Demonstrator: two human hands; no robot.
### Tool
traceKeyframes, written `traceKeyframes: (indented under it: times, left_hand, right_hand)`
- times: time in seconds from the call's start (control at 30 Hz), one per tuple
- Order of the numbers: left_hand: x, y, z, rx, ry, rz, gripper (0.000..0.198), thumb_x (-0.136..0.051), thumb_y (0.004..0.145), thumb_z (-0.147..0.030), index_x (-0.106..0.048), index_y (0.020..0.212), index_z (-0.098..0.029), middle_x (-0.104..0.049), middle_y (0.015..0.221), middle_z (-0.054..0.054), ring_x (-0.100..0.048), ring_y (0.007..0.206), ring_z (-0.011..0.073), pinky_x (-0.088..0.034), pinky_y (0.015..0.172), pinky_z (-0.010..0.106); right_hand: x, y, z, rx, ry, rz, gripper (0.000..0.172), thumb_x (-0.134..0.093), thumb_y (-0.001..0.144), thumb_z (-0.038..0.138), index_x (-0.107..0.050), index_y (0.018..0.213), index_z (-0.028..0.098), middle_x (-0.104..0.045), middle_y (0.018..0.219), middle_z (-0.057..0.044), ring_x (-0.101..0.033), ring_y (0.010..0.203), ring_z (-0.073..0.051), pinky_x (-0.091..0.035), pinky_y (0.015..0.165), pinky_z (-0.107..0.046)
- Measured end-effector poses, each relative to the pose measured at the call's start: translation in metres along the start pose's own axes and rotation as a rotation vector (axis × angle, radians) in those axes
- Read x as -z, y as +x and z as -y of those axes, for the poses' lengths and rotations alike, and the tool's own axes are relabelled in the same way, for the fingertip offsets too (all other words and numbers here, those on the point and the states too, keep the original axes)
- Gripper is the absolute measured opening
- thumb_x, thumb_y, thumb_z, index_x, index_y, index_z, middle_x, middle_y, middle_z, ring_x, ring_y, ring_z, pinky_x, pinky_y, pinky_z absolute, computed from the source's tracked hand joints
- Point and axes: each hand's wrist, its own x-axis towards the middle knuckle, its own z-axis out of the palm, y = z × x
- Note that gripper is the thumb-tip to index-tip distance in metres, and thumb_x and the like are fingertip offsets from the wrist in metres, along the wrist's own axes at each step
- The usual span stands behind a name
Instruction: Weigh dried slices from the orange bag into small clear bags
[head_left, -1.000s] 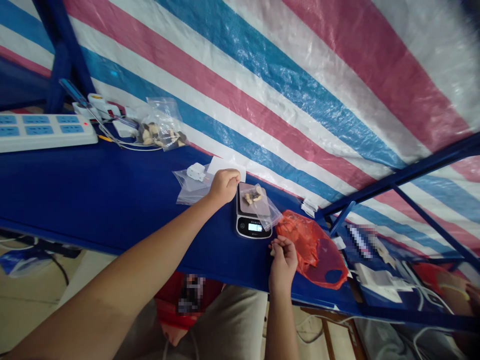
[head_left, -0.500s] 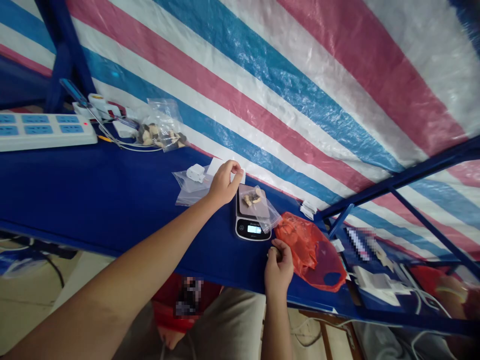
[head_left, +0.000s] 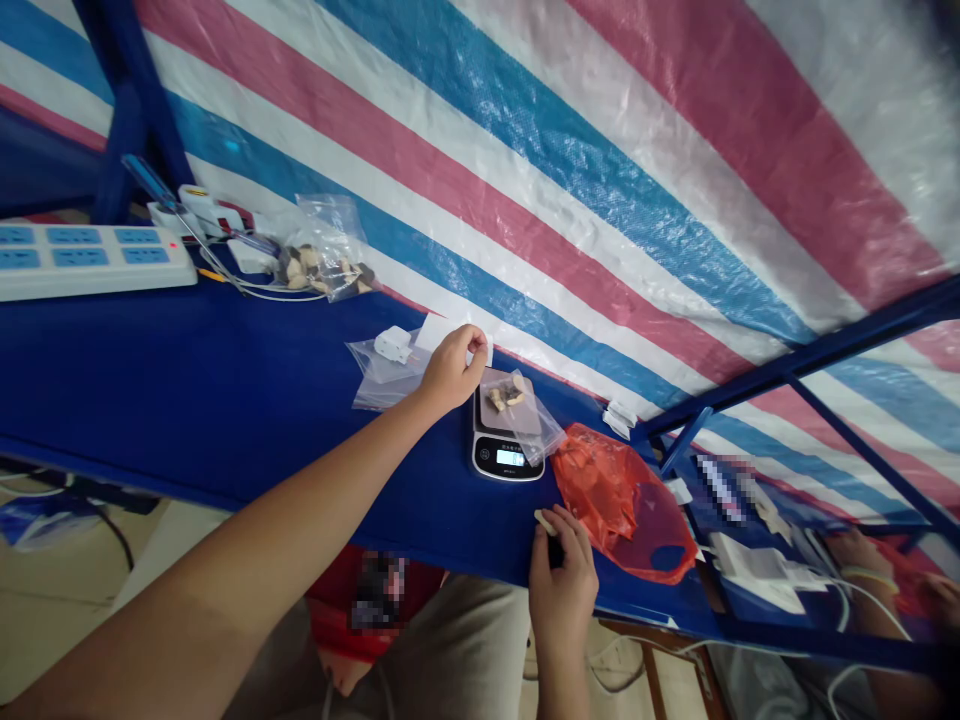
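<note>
One blue table (head_left: pixel 225 380) bears our setup, w/ a white power strip (head_left: pixel 97 265) at its L end. Next in size, a red plastic bag (head_left: pixel 600 485) lies crumpled to our R; we can't make out its contents. Digital scale (head_left: pixel 491 442) sits L of it, display toward us, digits too small to read. Near the strip, a clear storage bag (head_left: pixel 337 220) has pale-and-dark chunks (head_left: pixel 306 268) along its bottom. A smaller clear bag (head_left: pixel 538 428) lies on the scale plate w/ a few similar pcs (head_left: pixel 506 397) in its back-L part; long axis runs diag., back-L to front-R, loose end jutting past the scale's R edge toward the red bag. Our L hand (head_left: pixel 457 362) is at the scale's back-L corner, fingers curled near thumb; can't tell if it grips anything. Our R hand (head_left: pixel 562 565), in front of the scale, pinches a pale piece (head_left: pixel 545 520), visible end pointing away & L, rest hidden.
</note>
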Motion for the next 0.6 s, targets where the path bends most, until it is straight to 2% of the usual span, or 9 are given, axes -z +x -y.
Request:
traceKeyframes:
  times: [0.17, 0.43, 0.6]
  left_hand:
    - [-0.001, -0.001, 0.001, -0.008, -0.007, 0.019, 0.009, -0.05, 0.087, -0.014, -0.053, 0.09, -0.022, -0.063, 0.087, 0.002, -0.06, 0.084, 0.0161, -0.047, 0.078, 0.031]
    - [-0.002, -0.002, 0.003, -0.007, 0.001, 0.032, 0.01, -0.051, 0.087, -0.014, -0.053, 0.092, -0.022, -0.063, 0.086, 0.002, -0.06, 0.083, 0.0163, -0.048, 0.078, 0.032]
    - [-0.004, -0.003, 0.004, -0.03, 0.009, 0.041, 0.01, -0.05, 0.088, -0.014, -0.053, 0.093, -0.022, -0.062, 0.086, 0.002, -0.06, 0.084, 0.0164, -0.048, 0.079, 0.032]
  right_hand:
    - [0.005, 0.0, -0.011, -0.074, 0.019, 0.061, 0.033, -0.057, 0.096, 0.04, -0.068, 0.119, 0.019, -0.072, 0.12, -0.013, -0.069, 0.108, -0.028, -0.054, 0.095, -0.045]
    - [0.007, 0.011, -0.002, -0.125, -0.024, 0.071, 0.037, -0.058, 0.094, 0.047, -0.069, 0.114, 0.018, -0.075, 0.105, -0.013, -0.074, 0.09, -0.027, -0.055, 0.082, -0.039]
    - [-0.001, 0.018, 0.004, -0.161, -0.059, 0.014, 0.041, -0.053, 0.095, 0.056, -0.068, 0.107, 0.019, -0.076, 0.095, -0.011, -0.073, 0.083, -0.027, -0.052, 0.076, -0.036]
